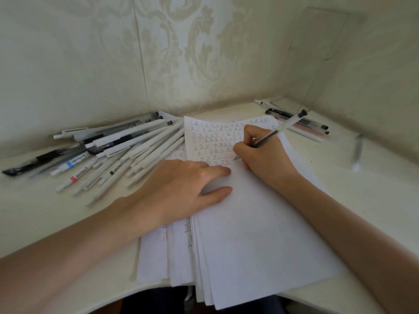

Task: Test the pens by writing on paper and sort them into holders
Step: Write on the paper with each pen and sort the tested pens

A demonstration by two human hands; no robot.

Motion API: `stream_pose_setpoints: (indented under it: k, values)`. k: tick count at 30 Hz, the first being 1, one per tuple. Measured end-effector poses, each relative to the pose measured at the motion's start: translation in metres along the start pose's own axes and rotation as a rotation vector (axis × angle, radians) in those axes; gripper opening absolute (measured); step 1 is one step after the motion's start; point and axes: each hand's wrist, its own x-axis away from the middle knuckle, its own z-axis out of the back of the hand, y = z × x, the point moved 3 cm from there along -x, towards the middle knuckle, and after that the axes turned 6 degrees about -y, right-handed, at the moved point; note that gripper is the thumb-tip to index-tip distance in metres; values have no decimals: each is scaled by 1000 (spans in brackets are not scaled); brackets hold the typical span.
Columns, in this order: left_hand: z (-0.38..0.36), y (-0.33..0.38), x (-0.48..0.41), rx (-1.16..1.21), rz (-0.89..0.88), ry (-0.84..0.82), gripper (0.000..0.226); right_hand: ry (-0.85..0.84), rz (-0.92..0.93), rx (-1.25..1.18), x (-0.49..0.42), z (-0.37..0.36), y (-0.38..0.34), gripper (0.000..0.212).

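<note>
Left hand (181, 189) is pressing flat, fingers extended, steadying the paper (249, 234); right hand (265, 159) is gripping a pen (283, 126), writing test marks.

The right hand (260, 155) hides part of its pen (281, 129) and of the writing on the top sheet (249, 223). Near the desk's (374, 189) right edge a second pen (356, 151) is blurred. Labels in the pen heap (113, 150) are unreadably small.

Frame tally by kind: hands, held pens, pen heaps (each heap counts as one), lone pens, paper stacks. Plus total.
hands: 2 (left hand, right hand)
held pen: 1
pen heaps: 2 (left pen heap, right pen heap)
lone pen: 1, blurred
paper stack: 1
total: 7
</note>
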Motion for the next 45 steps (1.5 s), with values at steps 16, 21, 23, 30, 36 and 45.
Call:
stream_pose_setpoints:
  k: [16,21,23,30,36,45]
  values:
    - [1,1,0,-6,-13,21,69,13,-25,-11,0,1,0,21]
    - [2,2,2,22,-10,28,68,-19,-34,-29,1,0,-1,20]
    - [2,2,1,27,-7,32,67,-25,-40,-31,1,1,-1,20]
    - [2,2,2,31,-9,43,64,22,-36,18,-1,1,2,33]
    - [5,-4,4,352,90,138,34,23,-34,-261,1,8,-1,36]
    - [4,-18,0,703,204,166,20,-261,6,-734,9,4,-8,28]
